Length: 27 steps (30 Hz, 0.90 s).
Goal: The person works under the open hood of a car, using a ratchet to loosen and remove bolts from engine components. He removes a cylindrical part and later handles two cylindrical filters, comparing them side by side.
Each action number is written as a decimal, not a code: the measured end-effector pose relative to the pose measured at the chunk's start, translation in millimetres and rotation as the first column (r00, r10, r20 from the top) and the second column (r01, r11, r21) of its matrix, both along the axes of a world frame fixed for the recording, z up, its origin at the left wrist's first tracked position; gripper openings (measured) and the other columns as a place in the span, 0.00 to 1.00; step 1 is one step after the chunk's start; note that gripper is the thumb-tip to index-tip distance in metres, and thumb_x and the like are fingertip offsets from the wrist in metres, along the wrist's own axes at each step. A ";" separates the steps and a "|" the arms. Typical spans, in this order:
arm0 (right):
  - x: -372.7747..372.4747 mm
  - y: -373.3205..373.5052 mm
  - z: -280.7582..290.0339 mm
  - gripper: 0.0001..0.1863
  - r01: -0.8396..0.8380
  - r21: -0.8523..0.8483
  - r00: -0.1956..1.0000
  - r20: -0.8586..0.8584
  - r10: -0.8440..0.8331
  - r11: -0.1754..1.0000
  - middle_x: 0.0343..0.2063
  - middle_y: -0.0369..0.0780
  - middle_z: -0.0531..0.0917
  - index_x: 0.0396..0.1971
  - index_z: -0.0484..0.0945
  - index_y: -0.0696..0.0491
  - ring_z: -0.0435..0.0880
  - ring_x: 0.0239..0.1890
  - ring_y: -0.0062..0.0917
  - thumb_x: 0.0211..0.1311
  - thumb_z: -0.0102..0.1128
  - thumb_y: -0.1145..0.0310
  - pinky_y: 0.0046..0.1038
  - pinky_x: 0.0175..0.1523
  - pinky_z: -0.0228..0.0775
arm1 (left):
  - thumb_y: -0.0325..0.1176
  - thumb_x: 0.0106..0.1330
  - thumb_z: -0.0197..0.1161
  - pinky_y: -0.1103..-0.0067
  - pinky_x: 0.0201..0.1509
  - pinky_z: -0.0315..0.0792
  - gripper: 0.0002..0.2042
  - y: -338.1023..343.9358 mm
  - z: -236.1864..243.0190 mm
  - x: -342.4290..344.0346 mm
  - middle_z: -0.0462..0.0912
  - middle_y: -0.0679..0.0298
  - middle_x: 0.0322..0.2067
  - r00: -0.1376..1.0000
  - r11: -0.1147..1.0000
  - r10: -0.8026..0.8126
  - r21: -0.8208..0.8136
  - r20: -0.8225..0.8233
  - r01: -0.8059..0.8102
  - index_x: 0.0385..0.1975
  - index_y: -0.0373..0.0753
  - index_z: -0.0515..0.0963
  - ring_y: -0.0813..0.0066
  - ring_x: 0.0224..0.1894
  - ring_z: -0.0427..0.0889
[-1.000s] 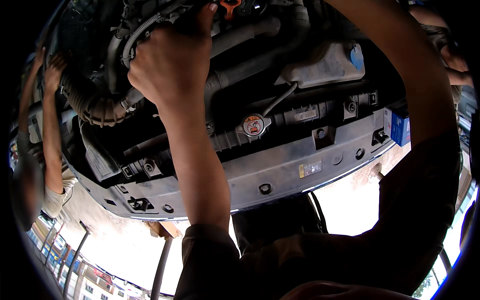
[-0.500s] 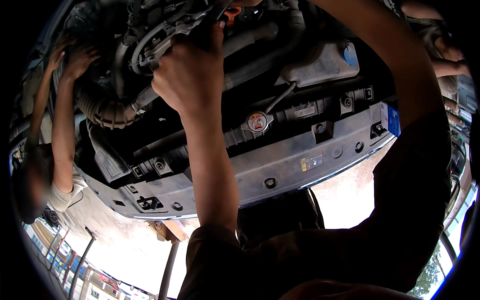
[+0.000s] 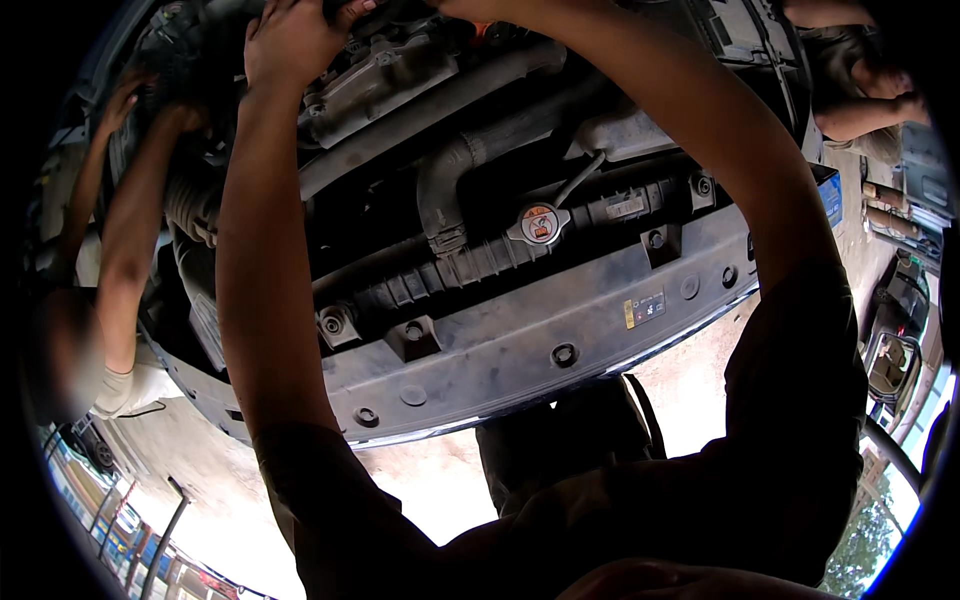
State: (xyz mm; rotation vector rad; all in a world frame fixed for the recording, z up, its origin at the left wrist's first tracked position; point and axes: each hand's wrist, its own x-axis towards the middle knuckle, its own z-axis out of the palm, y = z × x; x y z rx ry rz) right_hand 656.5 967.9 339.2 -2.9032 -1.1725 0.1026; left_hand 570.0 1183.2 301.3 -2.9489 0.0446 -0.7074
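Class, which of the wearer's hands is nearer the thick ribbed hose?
Left: the left hand is above-right of the hose; the right hand, partly cropped, is farther right.

Daylight bleaches the pale ground (image 3: 215, 480) (nearly white in places), and green foliage (image 3: 862, 540) shows lower right.

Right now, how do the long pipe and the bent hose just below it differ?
Shape: the long pipe looks nearly straight, while the bent hose turns sharply toward the bottom of the picture. Place: in the picture, the long pipe lies nearer the left hand; the bent hose lies nearer the round metal cap. Both are tube-shaped, with dull, greyish surfaces.
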 end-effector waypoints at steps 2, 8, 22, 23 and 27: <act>-10.2 13.5 13.5 0.16 0.224 0.010 0.959 -0.182 -0.218 0.975 0.29 0.47 0.88 0.33 0.87 0.56 0.89 0.35 0.39 0.66 0.64 0.57 0.41 0.43 0.83 | 0.56 0.72 0.61 0.59 0.63 0.70 0.27 -7.8 26.0 11.9 0.78 0.50 0.58 0.980 0.995 0.065 -0.059 -0.186 -0.078 0.57 0.39 0.78 0.50 0.61 0.76; 9.4 34.2 -17.1 0.17 0.534 0.162 0.843 -0.183 -0.506 0.830 0.42 0.45 0.89 0.42 0.88 0.54 0.89 0.46 0.38 0.68 0.63 0.55 0.39 0.52 0.82 | 0.46 0.81 0.50 0.64 0.81 0.53 0.28 5.3 39.6 104.7 0.57 0.58 0.77 0.902 0.984 -0.094 0.098 -0.422 0.148 0.76 0.40 0.59 0.60 0.80 0.50; 4.3 13.8 -1.4 0.15 0.442 0.118 0.885 0.103 -0.454 0.889 0.38 0.45 0.90 0.36 0.90 0.51 0.91 0.44 0.37 0.58 0.68 0.55 0.37 0.48 0.83 | 0.70 0.64 0.61 0.53 0.49 0.74 0.34 -3.2 54.2 73.5 0.85 0.45 0.35 0.922 0.974 -0.227 -0.053 -0.315 0.221 0.34 0.36 0.81 0.41 0.43 0.83; 3.0 15.7 -3.7 0.14 0.442 0.127 0.884 0.110 -0.455 0.888 0.38 0.45 0.90 0.35 0.90 0.51 0.91 0.43 0.37 0.59 0.68 0.56 0.37 0.47 0.83 | 0.71 0.63 0.60 0.53 0.50 0.74 0.35 -3.5 49.6 70.3 0.86 0.45 0.35 0.933 0.978 -0.211 -0.057 -0.291 0.203 0.34 0.36 0.82 0.41 0.44 0.83; 2.6 15.0 -8.2 0.14 0.405 0.155 0.885 0.180 -0.429 0.901 0.37 0.45 0.90 0.34 0.90 0.52 0.91 0.42 0.38 0.59 0.67 0.57 0.38 0.46 0.84 | 0.71 0.62 0.61 0.55 0.56 0.73 0.36 -7.5 44.1 62.3 0.86 0.46 0.38 0.975 0.986 -0.169 -0.013 -0.146 0.169 0.39 0.36 0.84 0.43 0.48 0.83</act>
